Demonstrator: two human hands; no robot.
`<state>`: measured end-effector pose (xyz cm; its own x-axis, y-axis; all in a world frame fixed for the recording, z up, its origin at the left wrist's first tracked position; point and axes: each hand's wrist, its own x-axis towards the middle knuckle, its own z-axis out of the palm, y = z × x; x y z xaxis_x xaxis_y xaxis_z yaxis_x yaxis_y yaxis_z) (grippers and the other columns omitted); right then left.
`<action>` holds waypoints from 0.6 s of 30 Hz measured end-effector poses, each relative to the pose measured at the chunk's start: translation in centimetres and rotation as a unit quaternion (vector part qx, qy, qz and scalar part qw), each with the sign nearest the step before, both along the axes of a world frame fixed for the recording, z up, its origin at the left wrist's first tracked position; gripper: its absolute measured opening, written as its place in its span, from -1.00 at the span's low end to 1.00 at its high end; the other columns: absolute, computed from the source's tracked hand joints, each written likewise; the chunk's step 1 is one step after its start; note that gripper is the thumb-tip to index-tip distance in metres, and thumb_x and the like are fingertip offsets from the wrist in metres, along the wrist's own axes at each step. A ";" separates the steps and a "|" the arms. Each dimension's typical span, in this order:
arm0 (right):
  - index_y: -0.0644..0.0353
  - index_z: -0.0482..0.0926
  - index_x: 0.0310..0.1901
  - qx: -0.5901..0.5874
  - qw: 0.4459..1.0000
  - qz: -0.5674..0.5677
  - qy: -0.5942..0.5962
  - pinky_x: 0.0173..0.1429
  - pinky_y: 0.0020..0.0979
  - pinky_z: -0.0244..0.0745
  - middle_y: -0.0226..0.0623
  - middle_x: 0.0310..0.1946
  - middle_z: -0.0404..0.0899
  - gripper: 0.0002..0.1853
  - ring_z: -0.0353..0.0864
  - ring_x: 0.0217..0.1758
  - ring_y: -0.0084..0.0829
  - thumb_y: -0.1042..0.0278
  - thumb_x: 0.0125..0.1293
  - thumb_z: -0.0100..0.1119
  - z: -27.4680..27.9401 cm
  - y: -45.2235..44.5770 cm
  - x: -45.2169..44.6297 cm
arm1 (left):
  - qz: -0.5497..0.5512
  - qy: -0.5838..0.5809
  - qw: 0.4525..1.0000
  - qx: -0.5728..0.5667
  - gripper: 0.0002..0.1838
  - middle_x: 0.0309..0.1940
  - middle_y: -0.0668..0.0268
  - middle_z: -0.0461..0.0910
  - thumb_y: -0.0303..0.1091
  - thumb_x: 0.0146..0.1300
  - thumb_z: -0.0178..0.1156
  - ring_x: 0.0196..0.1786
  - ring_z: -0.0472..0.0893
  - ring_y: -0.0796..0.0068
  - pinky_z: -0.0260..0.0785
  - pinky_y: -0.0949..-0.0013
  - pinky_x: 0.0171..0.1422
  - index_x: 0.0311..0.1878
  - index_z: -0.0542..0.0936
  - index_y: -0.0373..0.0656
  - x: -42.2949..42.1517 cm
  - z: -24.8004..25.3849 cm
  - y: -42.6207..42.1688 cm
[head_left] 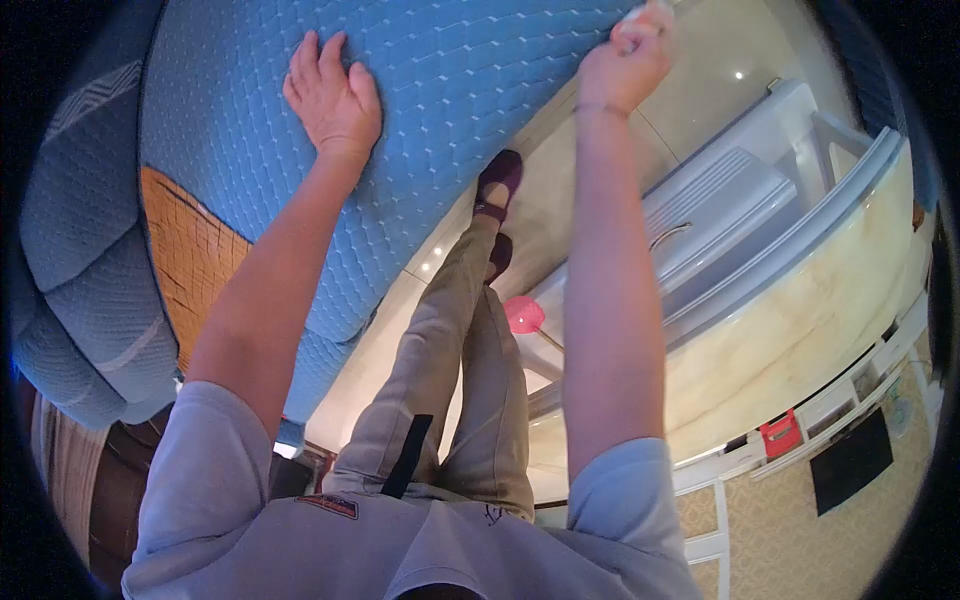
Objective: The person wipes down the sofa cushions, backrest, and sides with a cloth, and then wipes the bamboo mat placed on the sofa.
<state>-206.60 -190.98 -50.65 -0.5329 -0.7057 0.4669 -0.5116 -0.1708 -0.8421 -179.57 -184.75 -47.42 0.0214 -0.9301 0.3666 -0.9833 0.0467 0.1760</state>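
Note:
My left hand (pixel 335 100) rests palm down on the blue quilted sofa seat (pixel 440 90), fingers spread and nothing in them. Out at the seat's right edge, my right hand (pixel 625 75) is closed around a small crumpled white and orange cloth (pixel 636 28). Only part of that cloth shows past the fingers, and it is slightly blurred. Whether the right hand touches the seat edge I cannot tell.
A low table with a pale marble-look top (pixel 790 290) and a drawer front (pixel 720 215) stands right of my legs. A pink paddle-shaped thing (pixel 523 315) is near my knees. Blue back cushions (pixel 90 260) and an orange-brown patterned panel (pixel 190 255) lie left.

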 end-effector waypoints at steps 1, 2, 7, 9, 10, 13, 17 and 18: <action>0.25 0.22 -0.59 0.096 0.994 -0.004 -0.053 -0.16 -0.39 0.36 -0.15 -0.42 0.42 -0.82 0.40 -0.34 -0.26 0.64 0.10 -0.09 0.9 2.7 2.0 | 0.009 0.000 1.000 0.002 -0.54 0.25 0.09 0.28 -0.15 0.18 -0.03 0.33 0.21 0.10 -0.08 -0.01 0.39 0.16 0.41 -0.04 0.1 -0.1 0.1; 0.25 0.16 -0.60 0.192 0.976 -0.009 -0.105 -0.14 -0.41 0.33 -0.16 -0.42 0.38 -0.80 0.33 -0.34 -0.26 0.66 0.08 -0.12 1.7 5.6 4.2 | 0.003 0.007 1.000 -0.008 -0.54 0.25 0.10 0.29 -0.15 0.18 -0.03 0.33 0.22 0.10 -0.08 -0.01 0.39 0.16 0.41 -0.04 0.1 -0.2 0.1; 0.32 0.33 -0.40 0.395 0.912 0.016 -0.112 -0.18 -0.18 0.24 -0.09 -0.48 0.36 -0.93 0.35 -0.31 -0.10 0.69 0.11 -0.12 2.9 22.6 15.3 | 0.000 0.002 1.000 -0.010 -0.53 0.27 0.11 0.28 -0.16 0.22 -0.06 0.33 0.23 0.11 -0.07 0.02 0.39 0.19 0.39 -0.06 -0.4 0.4 0.1; 0.25 0.29 -0.45 0.440 0.887 0.030 -0.134 -0.26 -0.23 0.25 -0.19 -0.53 0.30 -0.90 0.35 -0.38 -0.18 0.69 0.08 -0.10 4.8 27.8 18.8 | 0.004 0.000 1.000 -0.009 -0.54 0.27 0.11 0.28 -0.16 0.22 -0.06 0.33 0.23 0.11 -0.07 0.02 0.39 0.19 0.39 -0.05 -0.4 0.5 0.1; 0.22 0.27 -0.47 0.506 0.846 0.045 -0.161 -0.29 -0.26 0.29 -0.23 -0.54 0.31 -0.88 0.39 -0.40 -0.23 0.68 0.08 -0.09 5.7 29.9 19.9 | 0.003 -0.004 1.000 -0.006 -0.54 0.27 0.12 0.28 -0.16 0.22 -0.05 0.33 0.23 0.12 -0.06 0.01 0.39 0.19 0.39 -0.04 -0.4 0.6 0.2; 0.18 0.37 -0.36 0.598 0.555 -0.024 -0.578 -0.43 -0.37 0.38 -0.33 -0.54 0.35 -0.86 0.46 -0.50 -0.33 0.67 0.10 -0.10 7.2 31.9 21.1 | 0.019 0.005 1.000 0.006 -0.54 0.28 0.13 0.27 -0.17 0.20 -0.05 0.34 0.22 0.12 -0.06 0.00 0.39 0.19 0.39 -0.02 -0.3 0.7 0.1; 0.14 0.36 -0.39 0.467 0.641 0.024 -0.609 -0.61 -0.45 0.32 -0.42 -0.57 0.40 -0.89 0.41 -0.63 -0.52 0.63 0.16 -0.05 3.9 26.2 13.9 | 0.038 0.006 0.999 0.025 -0.53 0.29 0.15 0.27 -0.18 0.18 -0.03 0.34 0.22 0.13 -0.07 -0.01 0.40 0.18 0.40 -0.01 -0.3 1.0 0.1; 0.15 0.36 -0.39 0.443 0.697 -0.024 -0.564 -0.61 -0.43 0.33 -0.42 -0.57 0.41 -0.90 0.40 -0.63 -0.54 0.60 0.19 -0.04 3.4 22.7 11.8 | 0.036 0.016 0.999 0.029 -0.54 0.29 0.16 0.26 -0.17 0.17 -0.01 0.34 0.21 0.14 -0.07 -0.03 0.39 0.16 0.42 0.01 -0.2 1.0 0.1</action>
